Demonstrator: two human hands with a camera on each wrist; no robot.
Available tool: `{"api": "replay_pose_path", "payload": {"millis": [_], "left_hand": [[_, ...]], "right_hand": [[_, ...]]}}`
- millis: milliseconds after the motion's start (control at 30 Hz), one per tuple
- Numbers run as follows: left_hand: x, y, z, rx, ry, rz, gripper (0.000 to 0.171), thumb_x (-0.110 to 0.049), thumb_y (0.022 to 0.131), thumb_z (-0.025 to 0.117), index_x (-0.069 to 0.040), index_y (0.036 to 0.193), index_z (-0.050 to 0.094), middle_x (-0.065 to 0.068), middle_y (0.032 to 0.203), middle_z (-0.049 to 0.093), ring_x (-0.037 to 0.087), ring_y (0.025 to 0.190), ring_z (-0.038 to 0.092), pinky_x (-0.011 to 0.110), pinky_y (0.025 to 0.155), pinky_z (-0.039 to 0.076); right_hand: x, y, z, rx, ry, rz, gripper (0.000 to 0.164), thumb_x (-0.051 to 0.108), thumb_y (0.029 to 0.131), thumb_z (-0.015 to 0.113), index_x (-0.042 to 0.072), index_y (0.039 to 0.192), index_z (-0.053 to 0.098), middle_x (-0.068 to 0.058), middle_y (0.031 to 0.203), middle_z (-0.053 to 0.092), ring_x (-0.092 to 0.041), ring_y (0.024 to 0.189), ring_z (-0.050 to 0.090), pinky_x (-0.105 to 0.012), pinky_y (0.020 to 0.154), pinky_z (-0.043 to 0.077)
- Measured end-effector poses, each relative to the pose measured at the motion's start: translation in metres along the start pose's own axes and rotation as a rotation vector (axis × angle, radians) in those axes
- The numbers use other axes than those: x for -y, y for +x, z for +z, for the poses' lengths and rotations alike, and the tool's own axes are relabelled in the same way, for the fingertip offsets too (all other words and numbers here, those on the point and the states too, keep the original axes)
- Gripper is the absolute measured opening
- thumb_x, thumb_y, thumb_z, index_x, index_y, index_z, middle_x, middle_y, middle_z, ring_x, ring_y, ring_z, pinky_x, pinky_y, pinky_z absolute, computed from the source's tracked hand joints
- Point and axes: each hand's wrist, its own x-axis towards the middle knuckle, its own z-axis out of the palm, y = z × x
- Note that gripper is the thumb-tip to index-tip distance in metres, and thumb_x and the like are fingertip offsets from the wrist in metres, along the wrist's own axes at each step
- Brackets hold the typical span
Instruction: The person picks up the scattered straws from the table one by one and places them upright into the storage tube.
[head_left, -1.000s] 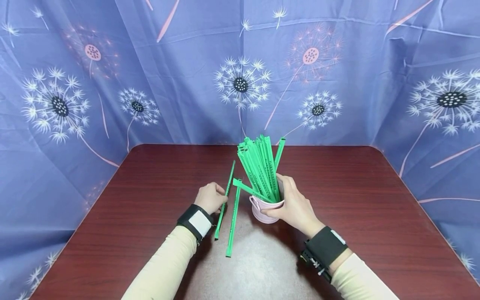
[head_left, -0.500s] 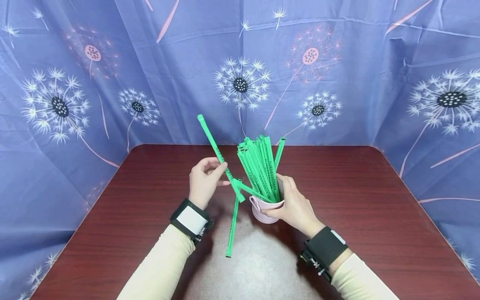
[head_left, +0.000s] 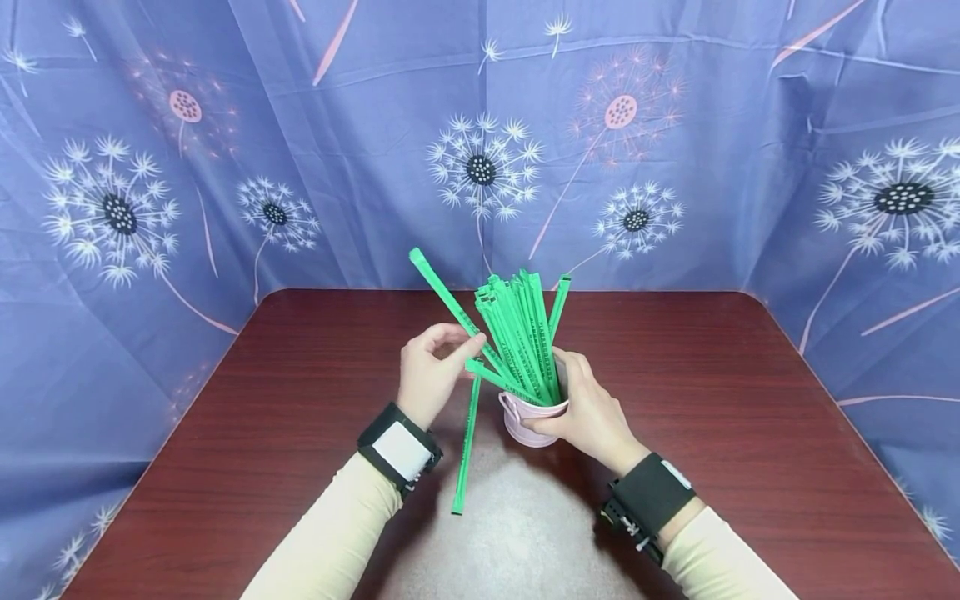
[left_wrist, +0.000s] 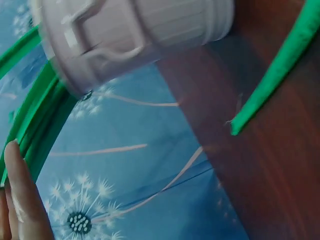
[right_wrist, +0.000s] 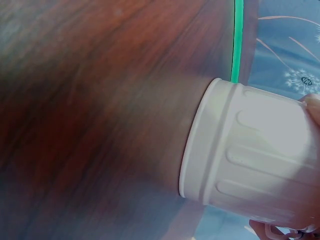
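My left hand (head_left: 429, 377) pinches a long green wrapped straw (head_left: 441, 286) between thumb and fingers. It slants down to the right, its lower end among the straws at the mouth of a small pale pink bucket (head_left: 531, 433). A bunch of similar green straws (head_left: 517, 333) stands in the bucket, one of them leaning far left over the rim. My right hand (head_left: 596, 417) grips the bucket's right side, thumb across its front. Another green straw (head_left: 466, 454) lies on the table left of the bucket. In the right wrist view the bucket's ribbed wall (right_wrist: 265, 155) fills the right half.
The dark red wooden table (head_left: 750, 433) has a bright reflection at its front middle. A blue curtain (head_left: 360, 167) with dandelion prints hangs behind it and along both sides. Both wrists wear black straps (head_left: 654, 504).
My left hand picked up the left one of two straws from the table, tilted it over and carried it right to the bucket's mouth. My right hand and the bucket stayed in place.
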Motion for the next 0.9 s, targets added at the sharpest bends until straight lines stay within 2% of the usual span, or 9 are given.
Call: {"api": "replay_pose_path", "payload": {"millis": [67, 167, 300, 433, 567, 733, 900], "left_hand": [[0.004, -0.003, 0.004, 0.044, 0.052, -0.002, 0.018, -0.019, 0.086, 0.077, -0.003, 0.094, 0.073, 0.014, 0.088, 0.074, 0.023, 0.061, 0.071, 0.033, 0.053, 0.062], [0.011, -0.006, 0.01, 0.095, 0.15, 0.005, 0.02, -0.022, 0.085, 0.078, -0.004, 0.093, 0.073, 0.012, 0.088, 0.074, 0.027, 0.055, 0.069, 0.031, 0.051, 0.061], [0.018, -0.01, 0.017, 0.135, 0.313, 0.087, 0.019, -0.024, 0.084, 0.079, -0.006, 0.088, 0.074, 0.008, 0.087, 0.073, 0.017, 0.064, 0.068, 0.025, 0.056, 0.058], [0.022, -0.012, 0.024, 0.155, 0.43, 0.159, 0.018, -0.026, 0.082, 0.079, -0.009, 0.082, 0.075, 0.004, 0.08, 0.071, 0.013, 0.072, 0.062, 0.02, 0.06, 0.049], [0.024, -0.014, 0.027, 0.189, 0.461, 0.157, 0.016, -0.025, 0.082, 0.079, -0.01, 0.08, 0.074, 0.003, 0.078, 0.069, 0.011, 0.067, 0.056, 0.019, 0.057, 0.046], [0.025, -0.015, 0.028, 0.213, 0.497, 0.119, 0.014, -0.025, 0.081, 0.08, -0.012, 0.081, 0.074, 0.0, 0.078, 0.07, 0.006, 0.065, 0.055, 0.018, 0.057, 0.046], [0.027, -0.013, 0.027, 0.239, 0.465, 0.098, 0.015, -0.026, 0.081, 0.08, -0.012, 0.083, 0.075, 0.0, 0.077, 0.072, 0.006, 0.065, 0.057, 0.018, 0.057, 0.048]], "right_hand": [[0.0, 0.0, 0.0, -0.001, -0.001, -0.001, 0.108, 0.043, 0.067, 0.089, 0.015, 0.151, 0.029, -0.008, 0.144, 0.043, -0.031, 0.106, 0.066, -0.052, 0.068, 0.056], [0.001, 0.0, -0.001, -0.003, 0.001, -0.001, 0.108, 0.043, 0.067, 0.09, 0.016, 0.151, 0.028, -0.008, 0.144, 0.043, -0.03, 0.107, 0.066, -0.052, 0.069, 0.057], [0.0, 0.0, -0.001, -0.002, 0.007, -0.003, 0.108, 0.043, 0.067, 0.089, 0.017, 0.152, 0.027, -0.008, 0.144, 0.043, -0.03, 0.107, 0.066, -0.051, 0.068, 0.056], [0.001, 0.0, -0.001, 0.001, 0.006, 0.003, 0.108, 0.043, 0.068, 0.089, 0.018, 0.152, 0.027, -0.008, 0.145, 0.043, -0.03, 0.106, 0.066, -0.051, 0.067, 0.056], [0.0, 0.0, -0.001, 0.0, 0.002, 0.008, 0.107, 0.042, 0.068, 0.089, 0.017, 0.152, 0.028, -0.008, 0.145, 0.043, -0.031, 0.105, 0.066, -0.05, 0.066, 0.056], [0.0, -0.001, -0.001, -0.003, -0.002, -0.001, 0.106, 0.042, 0.069, 0.089, 0.015, 0.151, 0.028, -0.008, 0.144, 0.043, -0.031, 0.105, 0.066, -0.051, 0.066, 0.056], [0.001, -0.001, 0.0, -0.001, -0.002, 0.002, 0.107, 0.042, 0.068, 0.089, 0.015, 0.152, 0.028, -0.007, 0.145, 0.043, -0.031, 0.105, 0.066, -0.052, 0.067, 0.056]]}}
